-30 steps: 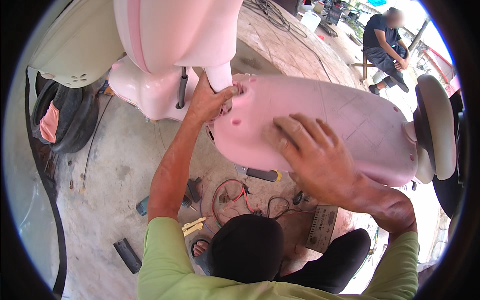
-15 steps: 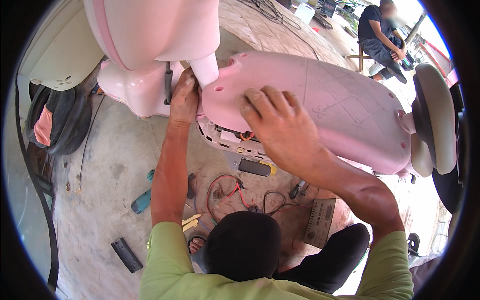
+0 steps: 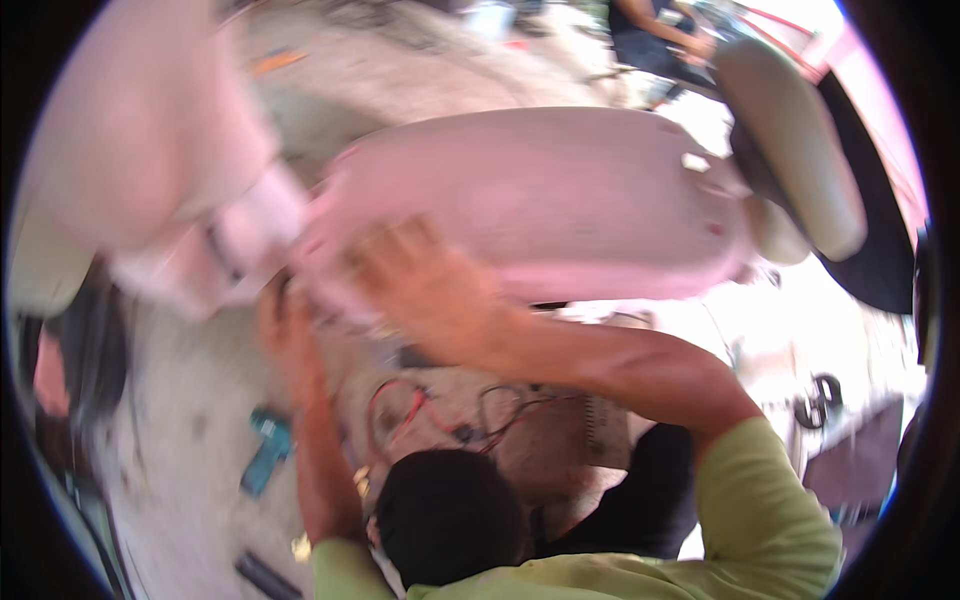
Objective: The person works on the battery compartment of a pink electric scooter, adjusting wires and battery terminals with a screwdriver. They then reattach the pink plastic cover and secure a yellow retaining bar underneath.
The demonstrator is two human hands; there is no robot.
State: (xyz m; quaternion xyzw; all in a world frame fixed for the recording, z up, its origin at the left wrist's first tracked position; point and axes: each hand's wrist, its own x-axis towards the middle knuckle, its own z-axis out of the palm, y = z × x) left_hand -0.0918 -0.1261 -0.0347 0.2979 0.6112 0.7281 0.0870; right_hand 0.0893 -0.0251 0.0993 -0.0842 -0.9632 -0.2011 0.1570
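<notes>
A pink scooter footboard panel point(image 3: 520, 210) spans the middle of the view, with the scooter's pink front body point(image 3: 150, 130) to its left. My right hand point(image 3: 425, 290) rests on or just over the panel's near left part, its fingers spread and nothing seen in them. Close to the panel's left end, beside the front body, is my left hand point(image 3: 288, 315). Its fingers are smeared by motion, so their grip does not show. The edge under the panel is mostly hidden by my right arm and blur.
A beige seat point(image 3: 790, 150) stands at the panel's right end. On the floor lie a teal cordless drill point(image 3: 265, 455), a red cable point(image 3: 385, 415), a box-shaped device point(image 3: 605, 430) and a black piece point(image 3: 265, 575). A person point(image 3: 655, 40) sits at the back right.
The whole view has shifted and blurred; the scooter's front body appears farther left. My right hand stays by the panel's left part, and my left hand now appears lower against the front body.
</notes>
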